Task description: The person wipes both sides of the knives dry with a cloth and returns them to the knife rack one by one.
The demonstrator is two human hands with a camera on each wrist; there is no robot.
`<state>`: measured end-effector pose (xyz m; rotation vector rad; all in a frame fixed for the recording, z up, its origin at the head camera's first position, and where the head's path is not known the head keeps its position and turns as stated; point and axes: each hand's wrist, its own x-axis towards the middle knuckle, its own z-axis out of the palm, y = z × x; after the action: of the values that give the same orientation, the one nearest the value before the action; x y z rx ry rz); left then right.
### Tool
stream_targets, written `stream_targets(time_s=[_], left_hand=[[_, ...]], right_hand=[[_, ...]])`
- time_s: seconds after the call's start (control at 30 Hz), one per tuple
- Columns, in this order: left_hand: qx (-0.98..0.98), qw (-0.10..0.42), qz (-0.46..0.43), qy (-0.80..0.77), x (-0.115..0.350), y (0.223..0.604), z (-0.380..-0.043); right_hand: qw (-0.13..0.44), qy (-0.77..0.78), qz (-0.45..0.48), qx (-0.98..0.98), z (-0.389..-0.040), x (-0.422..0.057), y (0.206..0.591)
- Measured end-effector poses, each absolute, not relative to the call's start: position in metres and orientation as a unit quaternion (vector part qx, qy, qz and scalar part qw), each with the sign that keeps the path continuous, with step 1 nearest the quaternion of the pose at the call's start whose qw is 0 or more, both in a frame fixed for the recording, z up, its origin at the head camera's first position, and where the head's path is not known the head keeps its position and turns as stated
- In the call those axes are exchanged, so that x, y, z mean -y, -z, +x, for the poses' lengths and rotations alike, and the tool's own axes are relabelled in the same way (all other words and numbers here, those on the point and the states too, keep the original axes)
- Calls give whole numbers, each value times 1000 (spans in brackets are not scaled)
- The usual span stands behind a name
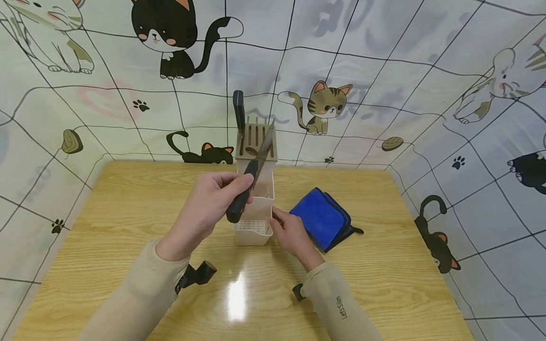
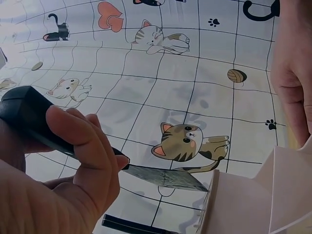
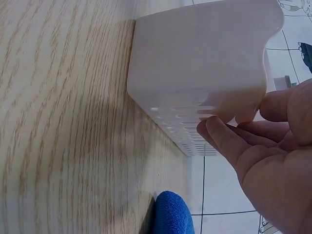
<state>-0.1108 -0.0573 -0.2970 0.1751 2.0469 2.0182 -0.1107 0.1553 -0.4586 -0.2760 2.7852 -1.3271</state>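
My left hand point(image 1: 206, 201) grips a knife point(image 1: 243, 203) by its black handle, with the blade slanting up and away in front of the rack's slotted top. The left wrist view shows the fingers curled round the knife handle point(image 2: 41, 117) and the blade tip close to the rack's rim. A tiered white plastic knife rack point(image 1: 254, 237) stands upright on the table. Low on its right side, my right hand point(image 1: 293, 233) pinches the wall of the lower tier, thumb by the edge and fingers against the perforated side point(image 3: 168, 119). Another black-handled knife point(image 1: 239, 109) sits in the left slot.
A folded blue cloth point(image 1: 322, 218) with black trim lies right of the rack on the wooden table point(image 1: 141, 208). Behind the table and along both sides hangs a white cat-print backdrop point(image 1: 256, 57). Light glares off the tabletop near the front.
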Motion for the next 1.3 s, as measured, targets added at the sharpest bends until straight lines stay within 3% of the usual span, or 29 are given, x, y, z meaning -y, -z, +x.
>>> stream_targets(time_s=[0.83,1.3], left_hand=[[-680,170,78,-709,46,276,-127],[-677,161,123,-708,41,272,-132]], right_hand=[[17,418,-94,-903,-111,-156,459],[15,412,-94,-906,-110,-155,459]])
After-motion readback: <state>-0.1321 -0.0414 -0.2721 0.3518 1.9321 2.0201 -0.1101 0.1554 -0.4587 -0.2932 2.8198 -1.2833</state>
